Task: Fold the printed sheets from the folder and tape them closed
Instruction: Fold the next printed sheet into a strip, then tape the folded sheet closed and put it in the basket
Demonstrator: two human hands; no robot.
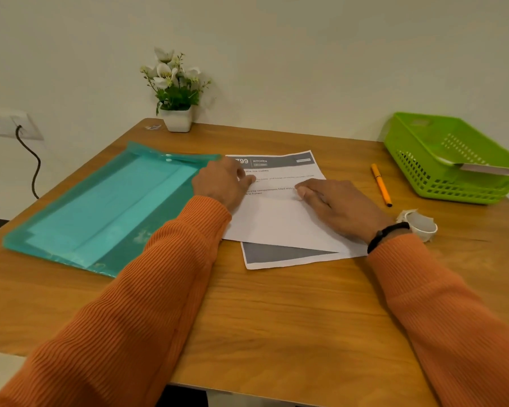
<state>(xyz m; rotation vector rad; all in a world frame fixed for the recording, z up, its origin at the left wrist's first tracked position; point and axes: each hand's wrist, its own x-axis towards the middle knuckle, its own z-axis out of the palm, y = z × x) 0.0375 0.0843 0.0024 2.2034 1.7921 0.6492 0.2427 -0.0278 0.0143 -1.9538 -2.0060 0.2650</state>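
Fold step in progress. Printed sheet (279,207) lies on the table (276,304) just right of the teal folder (100,207), near edge already brought up over the page so the blank back covers the lower text; header and a few print lines still show at the far end. A grey-printed strip sticks out below the folded part, so the fold is skewed, or a second sheet lies under it; cannot tell which.

Left hand (221,186) rests on the sheet's left edge, fingers bent, thumb pressing down on the paper near the flap's edge. Right hand (338,207) lies flat on the folded flap, fingers stretched toward the flap's edge, pressing, not pinching.

More pale sheets visible inside the folder. Tape roll (420,226) sits just behind the right wrist, untouched. Orange pen (381,185) and green basket (453,160) to the right; the basket holds what looks like one folded paper. Flower pot (177,117) at the far edge.

Judgement: early-to-mid on this sheet. Next move likely needs squaring the edges, running fingers along the crease to set it, maybe another fold, then one hand holding it shut while the other reaches for the tape.
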